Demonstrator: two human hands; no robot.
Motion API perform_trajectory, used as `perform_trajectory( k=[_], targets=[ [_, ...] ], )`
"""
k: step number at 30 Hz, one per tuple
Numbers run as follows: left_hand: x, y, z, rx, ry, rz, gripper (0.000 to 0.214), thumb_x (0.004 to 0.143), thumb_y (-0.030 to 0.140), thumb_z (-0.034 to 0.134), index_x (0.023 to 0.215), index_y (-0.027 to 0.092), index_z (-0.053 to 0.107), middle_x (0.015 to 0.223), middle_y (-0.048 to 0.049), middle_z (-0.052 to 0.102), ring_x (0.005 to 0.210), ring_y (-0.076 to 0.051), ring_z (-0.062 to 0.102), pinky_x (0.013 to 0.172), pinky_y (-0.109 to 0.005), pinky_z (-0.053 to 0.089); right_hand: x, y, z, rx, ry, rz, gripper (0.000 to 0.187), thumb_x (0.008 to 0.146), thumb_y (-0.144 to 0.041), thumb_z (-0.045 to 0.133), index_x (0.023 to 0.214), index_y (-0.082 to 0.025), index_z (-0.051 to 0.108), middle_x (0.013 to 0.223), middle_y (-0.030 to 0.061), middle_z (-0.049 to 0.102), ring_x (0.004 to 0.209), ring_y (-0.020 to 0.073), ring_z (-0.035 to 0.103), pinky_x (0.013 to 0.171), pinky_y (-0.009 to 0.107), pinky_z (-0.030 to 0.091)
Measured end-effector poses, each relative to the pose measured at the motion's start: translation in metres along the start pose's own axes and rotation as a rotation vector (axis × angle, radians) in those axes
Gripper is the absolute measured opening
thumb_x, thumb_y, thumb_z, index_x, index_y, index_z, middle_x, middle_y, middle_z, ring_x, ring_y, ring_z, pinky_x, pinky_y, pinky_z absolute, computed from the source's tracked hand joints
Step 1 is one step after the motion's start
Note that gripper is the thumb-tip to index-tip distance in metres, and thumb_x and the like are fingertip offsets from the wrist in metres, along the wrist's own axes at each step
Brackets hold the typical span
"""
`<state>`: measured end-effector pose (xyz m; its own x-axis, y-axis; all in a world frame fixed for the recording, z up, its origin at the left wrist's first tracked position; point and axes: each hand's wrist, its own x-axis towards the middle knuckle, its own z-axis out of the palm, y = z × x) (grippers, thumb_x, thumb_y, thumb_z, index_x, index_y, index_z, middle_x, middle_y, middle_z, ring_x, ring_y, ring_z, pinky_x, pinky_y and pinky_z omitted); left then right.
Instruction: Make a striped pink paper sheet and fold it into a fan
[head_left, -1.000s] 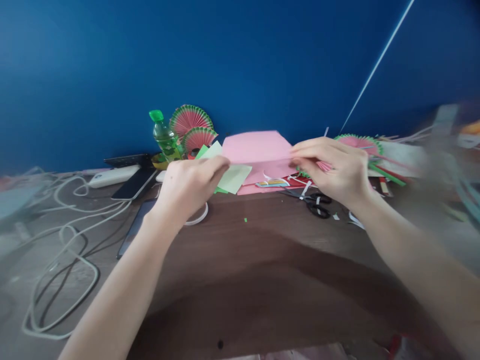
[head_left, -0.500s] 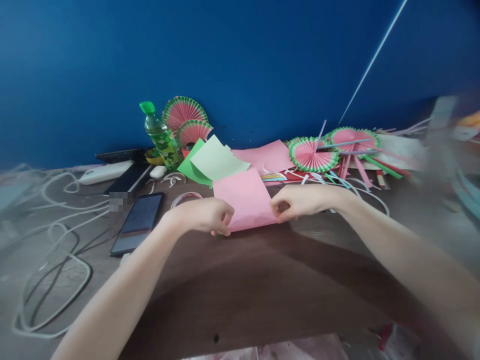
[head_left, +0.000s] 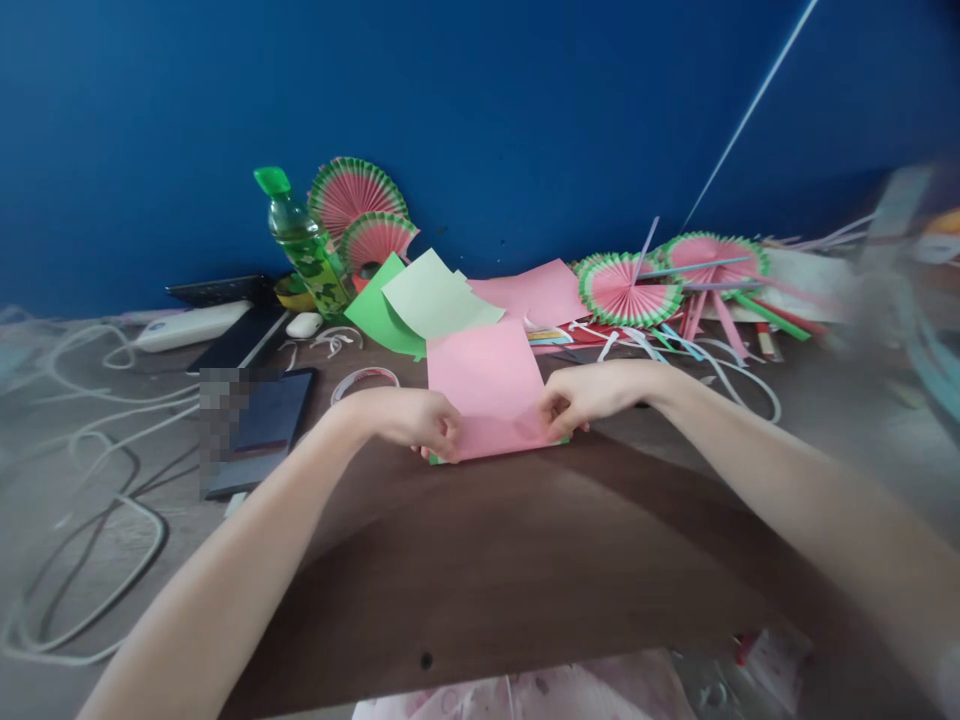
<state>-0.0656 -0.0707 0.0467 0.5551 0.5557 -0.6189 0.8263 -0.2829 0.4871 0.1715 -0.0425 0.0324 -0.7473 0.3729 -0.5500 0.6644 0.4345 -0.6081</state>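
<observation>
A sheet of pink paper lies between my hands, just above or on the brown table. My left hand is closed on its near left corner, fingers curled and thumb pressing. At the near right corner my right hand pinches the same sheet. Bits of green show at both near corners, under my fingers. Behind the sheet lie a pale green sheet, a bright green sheet and another pink sheet.
Pleated paper fans and paper strips lie back right; more fans lean on the blue wall behind a green bottle. A tape roll, phone, white power bank and looped cables are on the left.
The camera view has shifted slightly. The pink sheet now looks flatter and longer, with green showing at its near right corner. Both hands keep hold of the near corners.
</observation>
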Motion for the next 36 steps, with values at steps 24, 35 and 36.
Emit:
perform_trajectory(
  k=[24,35,36],
  targets=[
    [0.006,-0.004,0.006,0.097,0.078,-0.062,0.022,0.061,0.037,0.062,0.053,0.017,0.058,0.049,0.0026,0.049,0.047,-0.010,0.040,0.045,-0.023,0.025,0.002,-0.005,0.004,-0.063,0.011,0.134,0.024,0.068,-0.037,0.061,0.062,-0.015,0.052,0.056,-0.0026,0.050,0.052,0.0093,0.048,0.048,0.022,0.037],
    [0.003,-0.010,0.016,0.087,0.151,-0.042,0.026,0.065,0.040,0.060,0.056,0.018,0.050,0.053,0.0032,0.046,0.052,-0.011,0.042,0.049,-0.023,0.026,0.001,-0.009,0.006,-0.081,0.037,0.165,0.019,0.067,-0.032,0.060,0.064,-0.015,0.055,0.056,-0.0022,0.050,0.050,0.0095,0.047,0.047,0.023,0.035],
    [0.002,-0.010,0.017,0.105,0.156,-0.044,0.026,0.066,0.040,0.059,0.056,0.018,0.050,0.053,0.0031,0.047,0.052,-0.011,0.042,0.051,-0.023,0.026,0.001,-0.009,0.005,-0.081,0.037,0.168,0.019,0.067,-0.033,0.060,0.064,-0.015,0.055,0.055,-0.0023,0.050,0.050,0.0093,0.046,0.047,0.022,0.034]
  ],
)
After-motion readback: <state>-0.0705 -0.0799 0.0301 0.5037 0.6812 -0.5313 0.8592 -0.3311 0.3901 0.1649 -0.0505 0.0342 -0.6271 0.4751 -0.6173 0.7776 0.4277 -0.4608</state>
